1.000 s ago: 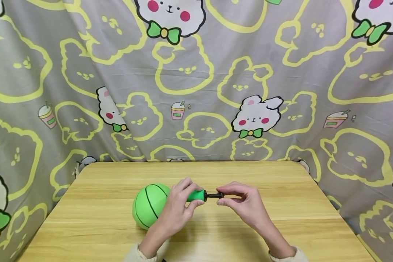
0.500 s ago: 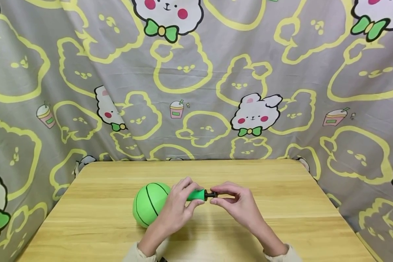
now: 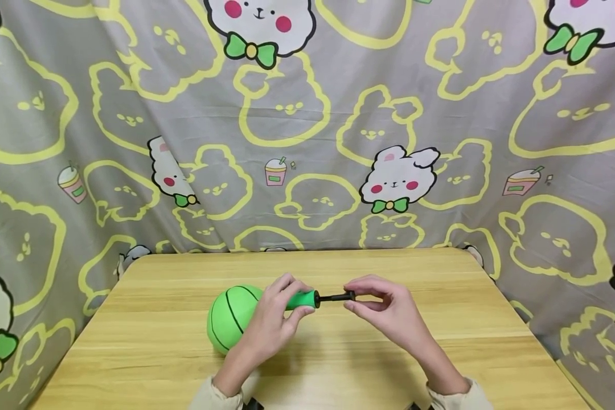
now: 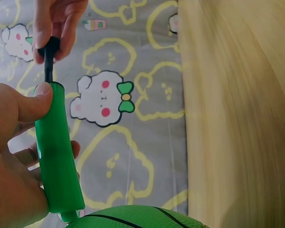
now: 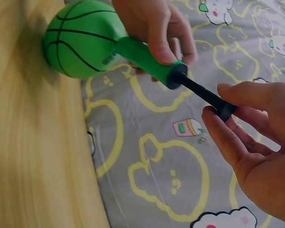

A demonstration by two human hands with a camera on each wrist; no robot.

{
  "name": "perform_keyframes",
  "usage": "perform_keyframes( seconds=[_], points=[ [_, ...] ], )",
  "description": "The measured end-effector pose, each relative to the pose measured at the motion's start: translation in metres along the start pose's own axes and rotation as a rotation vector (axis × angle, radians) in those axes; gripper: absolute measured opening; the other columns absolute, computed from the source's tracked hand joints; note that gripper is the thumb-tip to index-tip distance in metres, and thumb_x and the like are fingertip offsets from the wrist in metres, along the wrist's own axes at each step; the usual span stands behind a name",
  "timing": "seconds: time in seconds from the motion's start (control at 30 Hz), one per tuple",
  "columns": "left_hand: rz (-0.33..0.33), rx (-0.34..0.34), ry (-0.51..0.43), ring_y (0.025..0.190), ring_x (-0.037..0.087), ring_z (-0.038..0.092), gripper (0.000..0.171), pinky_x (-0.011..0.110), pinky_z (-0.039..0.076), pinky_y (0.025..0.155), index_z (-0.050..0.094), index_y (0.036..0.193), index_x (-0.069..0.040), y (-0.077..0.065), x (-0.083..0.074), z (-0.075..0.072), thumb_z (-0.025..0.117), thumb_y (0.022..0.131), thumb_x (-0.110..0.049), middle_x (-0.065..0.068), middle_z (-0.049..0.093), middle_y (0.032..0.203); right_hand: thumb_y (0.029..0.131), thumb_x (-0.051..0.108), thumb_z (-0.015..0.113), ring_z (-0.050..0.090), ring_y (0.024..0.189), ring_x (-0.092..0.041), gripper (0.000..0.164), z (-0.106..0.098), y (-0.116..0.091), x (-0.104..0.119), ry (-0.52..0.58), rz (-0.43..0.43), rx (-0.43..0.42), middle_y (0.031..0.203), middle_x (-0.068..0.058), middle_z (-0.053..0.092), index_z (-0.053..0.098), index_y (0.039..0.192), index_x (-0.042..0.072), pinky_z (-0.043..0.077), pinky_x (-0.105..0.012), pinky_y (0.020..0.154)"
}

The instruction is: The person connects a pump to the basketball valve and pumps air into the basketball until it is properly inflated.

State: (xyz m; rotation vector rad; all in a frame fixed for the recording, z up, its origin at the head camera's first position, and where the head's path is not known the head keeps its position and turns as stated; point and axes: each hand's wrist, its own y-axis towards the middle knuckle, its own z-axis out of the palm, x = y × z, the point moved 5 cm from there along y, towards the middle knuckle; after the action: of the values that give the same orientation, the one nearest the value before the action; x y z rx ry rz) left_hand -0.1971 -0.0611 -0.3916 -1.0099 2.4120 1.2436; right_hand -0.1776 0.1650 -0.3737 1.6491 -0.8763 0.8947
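Observation:
A green ball with black lines (image 3: 233,316) rests on the table at left of centre in the head view. My left hand (image 3: 269,319) grips the green barrel of a small hand pump (image 4: 59,147), thumb near its black collar. The pump's far end meets the ball, as the right wrist view shows. From the collar a black rod (image 5: 202,91) sticks out, and my right hand (image 3: 386,307) pinches the black handle (image 5: 225,111) at its end between thumb and fingers. In the head view the left hand hides part of the barrel and ball.
The light wooden table (image 3: 441,319) spreads under both hands. Behind it and at both sides hangs a grey curtain (image 3: 307,131) printed with yellow outlines and white rabbits. Pale sleeves (image 3: 458,397) show at the wrists.
The right hand first moved left, pushing the rod into the barrel, then moved right again, and now more of the rod shows. The left hand and pump have tilted slightly upward.

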Motion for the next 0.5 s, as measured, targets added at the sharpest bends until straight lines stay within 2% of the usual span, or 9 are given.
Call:
perform_keyframes(
  seconds=[0.23, 0.5],
  points=[
    [-0.013, -0.01, -0.002, 0.084, 0.006, 0.053, 0.021, 0.031, 0.048, 0.076, 0.071, 0.106, -0.017, 0.001, 0.002, -0.004, 0.08, 0.089, -0.023, -0.011, 0.054, 0.096, 0.086, -0.004, 0.079, 0.071, 0.102, -0.021, 0.028, -0.018, 0.0, 0.006, -0.012, -0.004, 0.003, 0.111, -0.018, 0.071, 0.072, 0.113, -0.005, 0.059, -0.038, 0.081],
    [-0.037, -0.017, -0.007, 0.087, 0.007, 0.054, 0.022, 0.03, 0.049, 0.076, 0.071, 0.108, -0.016, 0.001, 0.004, -0.01, 0.08, 0.088, -0.022, -0.01, 0.055, 0.098, 0.085, -0.01, 0.077, 0.071, 0.101, -0.02, 0.029, -0.036, 0.0, 0.015, -0.01, -0.057, 0.012, 0.11, -0.024, 0.069, 0.073, 0.113, -0.004, 0.058, -0.039, 0.08]
  ],
)
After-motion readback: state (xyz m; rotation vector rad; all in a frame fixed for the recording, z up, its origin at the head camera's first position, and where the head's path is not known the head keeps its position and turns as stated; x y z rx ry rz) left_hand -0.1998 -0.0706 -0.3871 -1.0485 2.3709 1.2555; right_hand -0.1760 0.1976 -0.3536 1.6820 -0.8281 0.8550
